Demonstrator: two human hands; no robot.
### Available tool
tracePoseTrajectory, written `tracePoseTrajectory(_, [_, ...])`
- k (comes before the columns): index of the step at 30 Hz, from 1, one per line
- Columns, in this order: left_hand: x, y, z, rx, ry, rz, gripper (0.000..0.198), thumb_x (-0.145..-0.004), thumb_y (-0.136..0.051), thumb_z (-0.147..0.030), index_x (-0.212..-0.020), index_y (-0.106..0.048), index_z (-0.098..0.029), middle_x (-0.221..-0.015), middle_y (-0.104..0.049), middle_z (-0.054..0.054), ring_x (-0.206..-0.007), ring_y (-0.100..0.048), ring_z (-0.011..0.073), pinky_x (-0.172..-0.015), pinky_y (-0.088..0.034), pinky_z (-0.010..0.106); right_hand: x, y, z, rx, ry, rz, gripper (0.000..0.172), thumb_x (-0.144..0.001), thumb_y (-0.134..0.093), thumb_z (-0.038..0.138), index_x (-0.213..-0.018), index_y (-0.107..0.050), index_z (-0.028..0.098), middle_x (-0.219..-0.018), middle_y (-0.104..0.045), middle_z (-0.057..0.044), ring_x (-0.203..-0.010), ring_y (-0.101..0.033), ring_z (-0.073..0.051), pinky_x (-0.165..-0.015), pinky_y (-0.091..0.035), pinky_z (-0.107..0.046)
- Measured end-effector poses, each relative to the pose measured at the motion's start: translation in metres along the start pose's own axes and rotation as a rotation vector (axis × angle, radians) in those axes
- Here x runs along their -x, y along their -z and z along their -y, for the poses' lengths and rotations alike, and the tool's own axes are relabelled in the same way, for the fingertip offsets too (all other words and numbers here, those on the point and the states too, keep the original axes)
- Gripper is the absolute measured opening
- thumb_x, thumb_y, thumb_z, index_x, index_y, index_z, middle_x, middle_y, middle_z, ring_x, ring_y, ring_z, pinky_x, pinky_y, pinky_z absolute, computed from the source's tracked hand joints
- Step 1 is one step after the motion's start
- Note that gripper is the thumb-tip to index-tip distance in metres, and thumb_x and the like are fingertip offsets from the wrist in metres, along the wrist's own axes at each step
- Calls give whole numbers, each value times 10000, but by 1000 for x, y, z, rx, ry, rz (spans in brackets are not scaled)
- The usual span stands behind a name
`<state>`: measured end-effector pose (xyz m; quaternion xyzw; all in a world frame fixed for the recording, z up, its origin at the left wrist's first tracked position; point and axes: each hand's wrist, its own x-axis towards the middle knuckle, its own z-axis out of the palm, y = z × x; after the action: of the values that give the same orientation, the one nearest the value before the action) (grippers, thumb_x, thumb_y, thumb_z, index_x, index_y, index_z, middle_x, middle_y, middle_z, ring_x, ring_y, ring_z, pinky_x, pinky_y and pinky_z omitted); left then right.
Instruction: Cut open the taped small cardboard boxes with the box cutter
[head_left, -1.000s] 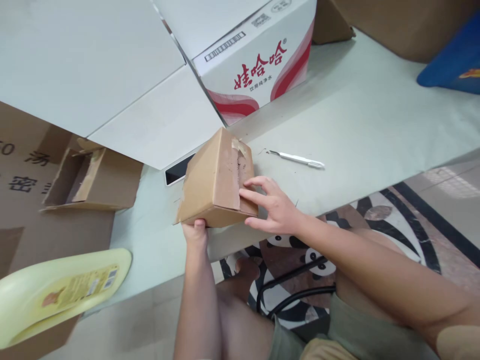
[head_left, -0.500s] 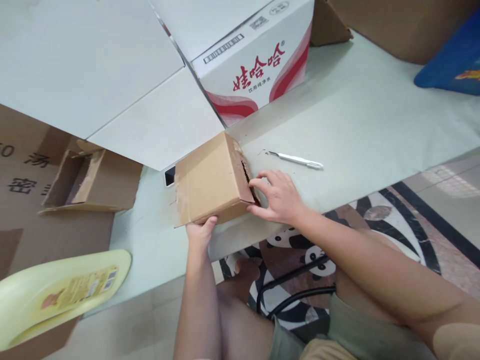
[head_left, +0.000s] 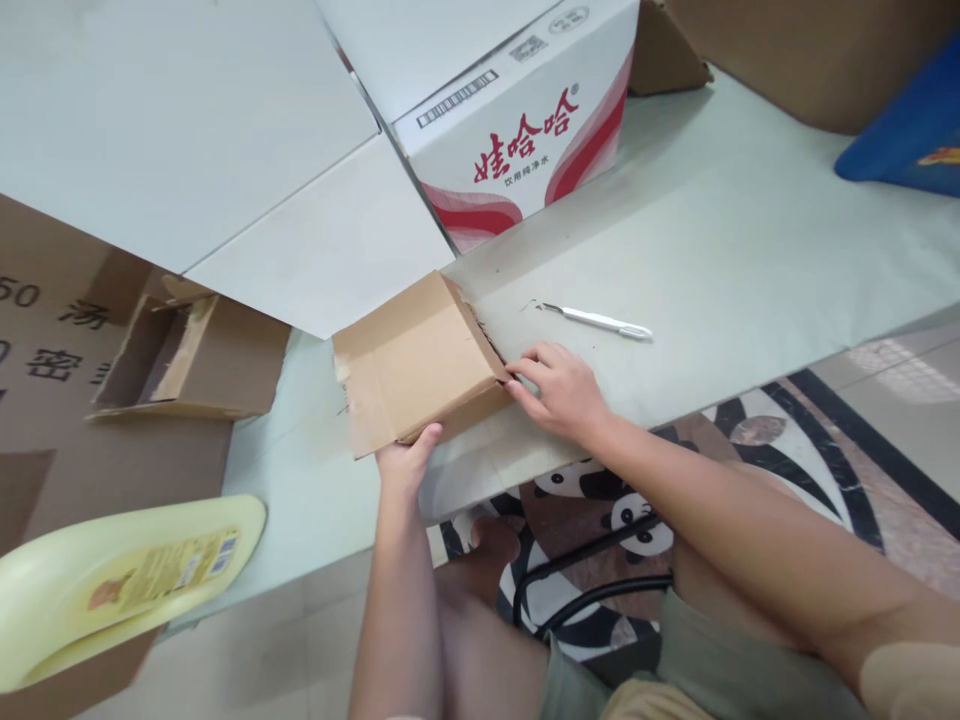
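Note:
A brown cardboard box [head_left: 420, 350] lies tilted on the pale tablecloth, its right edge torn and ragged. My left hand [head_left: 405, 462] grips the box's near left side, thumb along the lower edge and the other fingers hidden beneath. At the near right corner, my right hand [head_left: 559, 390] pinches the cardboard edge between thumb and fingers. Beyond that hand lies a white craft knife [head_left: 600, 321] with a thin dark blade, touched by neither hand.
White cartons, one with red lettering [head_left: 525, 150], stand behind the box. To the left are an open cardboard box [head_left: 217, 360] and a pale yellow bottle [head_left: 135, 585]. A blue object [head_left: 900, 150] is at the far right. The tablecloth's front edge [head_left: 322, 575] runs near my knees.
The box has tipped so its torn right side shows less, and it now covers the small dark-screened device at its left. My right hand has closed in on the corner.

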<state>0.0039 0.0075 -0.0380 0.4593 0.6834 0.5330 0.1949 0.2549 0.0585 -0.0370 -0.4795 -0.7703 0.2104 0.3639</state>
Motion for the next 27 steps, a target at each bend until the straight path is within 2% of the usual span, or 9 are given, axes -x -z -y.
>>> tracePoseTrajectory(4, [1, -5, 2, 8, -34, 12, 782, -481, -911, -584, -1099, -692, -158, -1103, -717, 163, -1237, -616, 357, -1147, -413, 482, -5, -6, -2, -53, -107, -60, 335, -983, -465, 390, -981, -736, 193, -927, -670, -111, -901, -603, -267, -776, -451, -399])
tracePoseTrajectory(8, [2, -6, 7, 30, -61, 36, 735, -560, -884, -591, -1131, -682, -174, -1159, -706, 153, -1283, -588, 332, -1178, -374, 456, -12, -15, -5, -394, -216, -106, 318, -953, -520, 440, -987, -709, 187, -893, -677, -79, -847, -631, -224, -721, -479, -355])
tracePoseTrajectory(11, [2, -3, 10, 36, -69, 2, 726, -575, -863, -622, -1109, -688, -162, -1129, -711, 161, -1250, -610, 333, -1165, -387, 459, -15, -20, -4, -584, -290, -130, 362, -940, -520, 493, -858, -698, 188, -813, -662, -56, -756, -610, -195, -643, -471, -327])
tracePoseTrajectory(13, [1, -1, 11, 33, -62, -7, 728, -561, -860, -640, -1083, -694, -160, -1086, -720, 157, -1209, -633, 334, -1158, -392, 464, -15, -21, -2, -613, -274, -141, 373, -946, -507, 483, -826, -715, 199, -801, -660, -53, -760, -605, -194, -657, -478, -333])
tracePoseTrajectory(16, [0, 1, 12, 36, -52, -29, 747, -553, -856, -656, -1091, -692, -165, -1072, -725, 143, -1175, -651, 320, -1164, -382, 457, -12, -19, 3, -647, -200, -149, 336, -945, -507, 443, -926, -763, 226, -826, -668, -50, -784, -603, -197, -708, -497, -359])
tracePoseTrajectory(22, [0, 0, 12, 60, -63, -36, 800, -567, -841, -669, -1160, -671, -158, -1122, -711, 156, -1276, -589, 334, -1172, -371, 456, -4, -15, 8, -655, -125, -200, 259, -919, -519, 334, -871, -748, 223, -822, -663, -43, -771, -584, -188, -731, -493, -353])
tracePoseTrajectory(27, [0, 1, 12, 60, -76, -39, 789, -589, -839, -652, -1178, -671, -155, -1116, -711, 154, -1265, -598, 331, -1177, -365, 457, 0, -15, 6, -641, -93, -215, 326, -946, -484, 374, -838, -750, 221, -789, -631, -48, -777, -596, -205, -755, -508, -388])
